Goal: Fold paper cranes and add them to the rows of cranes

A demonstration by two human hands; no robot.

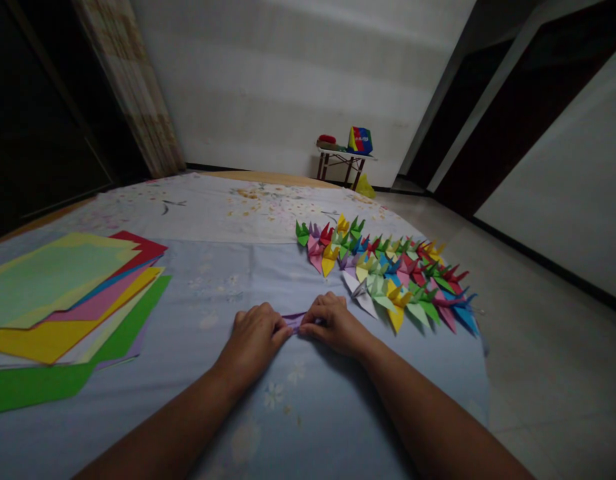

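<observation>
A small folded piece of purple paper (294, 321) lies low over the tablecloth, between my two hands. My left hand (255, 335) pinches its left end between thumb and fingers. At its right end, my right hand (334, 323) grips the paper with curled fingers. Most of the paper is hidden under the fingers, so its full shape does not show. Just beyond my right hand stand several rows of folded paper cranes (373, 267) in many colours. A white crane (361, 293) is the one closest to that hand.
Overlapping sheets of coloured paper (58, 287) are piled on the left of the table. A floral tablecloth (208, 267) covers the round table. Past its far edge, a small stand (345, 155) holds a red item and a multicoloured box (361, 141) by the wall.
</observation>
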